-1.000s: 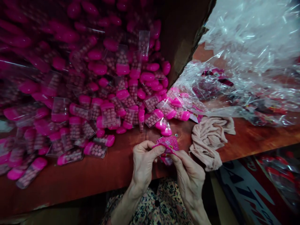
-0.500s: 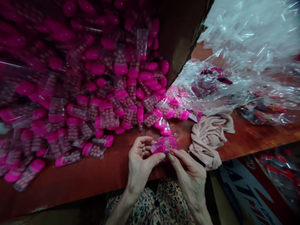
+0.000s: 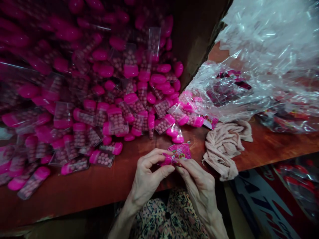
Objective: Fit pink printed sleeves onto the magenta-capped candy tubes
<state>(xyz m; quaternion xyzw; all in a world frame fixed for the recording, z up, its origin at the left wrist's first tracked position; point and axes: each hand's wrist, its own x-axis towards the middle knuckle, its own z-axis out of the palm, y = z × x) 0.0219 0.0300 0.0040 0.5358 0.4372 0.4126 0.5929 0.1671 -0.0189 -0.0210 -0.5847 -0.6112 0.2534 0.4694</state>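
Just above the front edge of the bench (image 3: 74,196), I have both hands close together on a pink printed packet (image 3: 179,151). My left hand (image 3: 149,177) is curled narrowly, thumb and fingers pinching the packet's crumpled left end, while my right hand (image 3: 198,189) grips its lower edge. Nearest them lies a heap of clear sleeves (image 3: 114,121) holding pink-capped tubes of pink balls, with a crumpled beige cloth (image 3: 221,149) to the right.
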